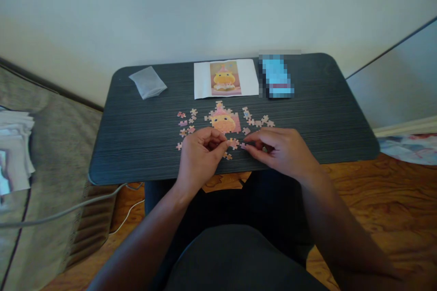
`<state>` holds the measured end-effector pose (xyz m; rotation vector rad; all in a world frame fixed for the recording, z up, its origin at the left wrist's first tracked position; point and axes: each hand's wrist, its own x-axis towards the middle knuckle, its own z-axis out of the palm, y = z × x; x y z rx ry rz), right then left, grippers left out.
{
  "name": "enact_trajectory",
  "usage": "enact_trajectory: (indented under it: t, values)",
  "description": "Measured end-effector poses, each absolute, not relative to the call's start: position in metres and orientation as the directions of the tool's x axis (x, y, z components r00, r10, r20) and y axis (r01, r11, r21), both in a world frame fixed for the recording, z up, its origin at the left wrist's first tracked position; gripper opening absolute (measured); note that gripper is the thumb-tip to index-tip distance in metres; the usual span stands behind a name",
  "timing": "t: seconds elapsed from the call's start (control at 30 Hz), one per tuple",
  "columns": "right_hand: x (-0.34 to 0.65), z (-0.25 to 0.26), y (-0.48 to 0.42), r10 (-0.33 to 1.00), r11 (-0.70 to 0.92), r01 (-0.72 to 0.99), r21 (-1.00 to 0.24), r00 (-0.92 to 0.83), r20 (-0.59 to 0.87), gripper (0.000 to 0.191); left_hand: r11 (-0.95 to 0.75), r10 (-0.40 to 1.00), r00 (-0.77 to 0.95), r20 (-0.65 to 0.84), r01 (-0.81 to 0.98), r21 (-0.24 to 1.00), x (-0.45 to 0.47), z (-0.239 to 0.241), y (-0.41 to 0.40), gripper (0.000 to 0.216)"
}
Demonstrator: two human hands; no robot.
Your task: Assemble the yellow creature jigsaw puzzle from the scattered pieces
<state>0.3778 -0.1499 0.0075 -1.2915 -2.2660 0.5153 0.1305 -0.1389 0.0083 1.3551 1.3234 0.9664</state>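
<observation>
My left hand [204, 151] pinches the left end of a small joined strip of puzzle pieces [234, 143], just below the partly assembled jigsaw puzzle [224, 120]. That assembled part shows a yellow figure with a pink party hat. Between thumb and forefinger, my right hand [282, 149] grips a single pinkish puzzle piece [243, 145], close to the strip's right end; whether the two touch I cannot tell. Loose pieces [183, 123] lie left of the assembled part, and more pieces [258, 123] lie to its right. Another small piece group [227, 157] sits under the strip, partly hidden by my left hand.
Behind the puzzle lies a white sheet with a printed reference picture [225, 78]. A phone [278, 76], blurred out, rests right of it. A clear plastic bag [148, 82] is at the back left of the dark table [136, 145]. Cables [68, 211] run at the lower left.
</observation>
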Motion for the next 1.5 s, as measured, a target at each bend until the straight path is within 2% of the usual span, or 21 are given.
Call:
enact_trajectory:
  t: [0.17,0.43,0.77,1.17,1.5]
  values:
    - [0.359,-0.001,-0.164,0.886,0.463,0.734,-0.497,-0.377,0.269,0.019,0.068,0.991,0.102,-0.089,0.189,0.980,0.138,0.008,-0.142,0.010]
    - [0.353,-0.008,-0.158,0.861,0.505,0.741,-0.442,-0.395,0.321,0.023,0.106,0.989,0.084,-0.120,0.160,0.981,0.136,0.004,-0.140,0.010]
    - [0.352,-0.019,-0.157,0.855,0.518,0.681,-0.518,-0.382,0.352,0.026,0.103,0.986,0.112,-0.123,0.171,0.980,0.128,-0.002,-0.140,0.006]
    - [0.352,-0.018,-0.160,0.861,0.503,0.652,-0.568,-0.316,0.399,0.020,0.164,0.975,0.148,-0.167,0.036,0.986,0.127,0.005,-0.144,0.018]
    - [0.347,-0.016,-0.163,0.883,0.466,0.642,-0.609,-0.292,0.368,0.022,0.134,0.978,0.148,-0.146,0.088,0.987,0.130,0.009,-0.151,0.015]
